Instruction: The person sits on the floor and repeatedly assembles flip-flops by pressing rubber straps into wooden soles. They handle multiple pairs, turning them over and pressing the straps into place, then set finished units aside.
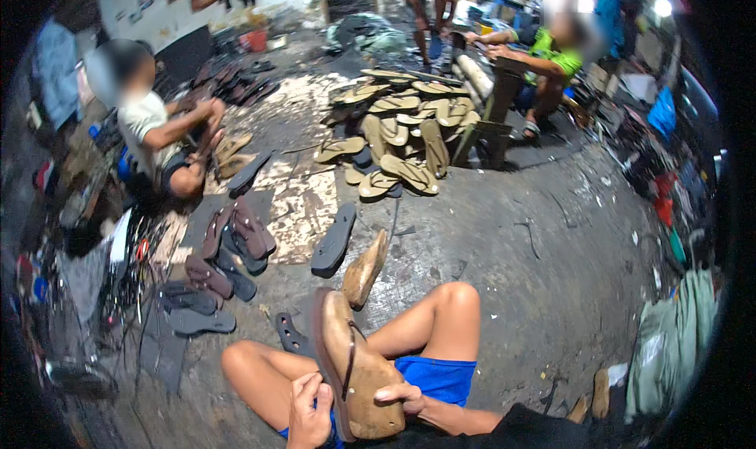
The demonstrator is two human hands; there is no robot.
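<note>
A wooden shoe last (364, 386) is upright between my bent knees, toe end away from me. A brown flip-flop (321, 323) is fitted on it, its sole along the left side and its dark strap crossing the wood. My left hand (309, 410) has its fingers curled against the sole's edge near the heel. With the thumb on top, my right hand (403, 399) grips the last from the right; its other fingers are mostly hidden. Just beyond lies a second wooden last (365, 272), beside a dark grey sole (334, 240). A dark sole piece with holes (292, 335) lies near my left knee.
Several brown and dark flip-flops (250, 228) lie to the left. A large pile of tan flip-flops (402, 126) is farther ahead. One person (161, 134) sits at the far left, another (551, 59) at the far right by a wooden stand (500, 106). Green cloth (669, 346) hangs at right.
</note>
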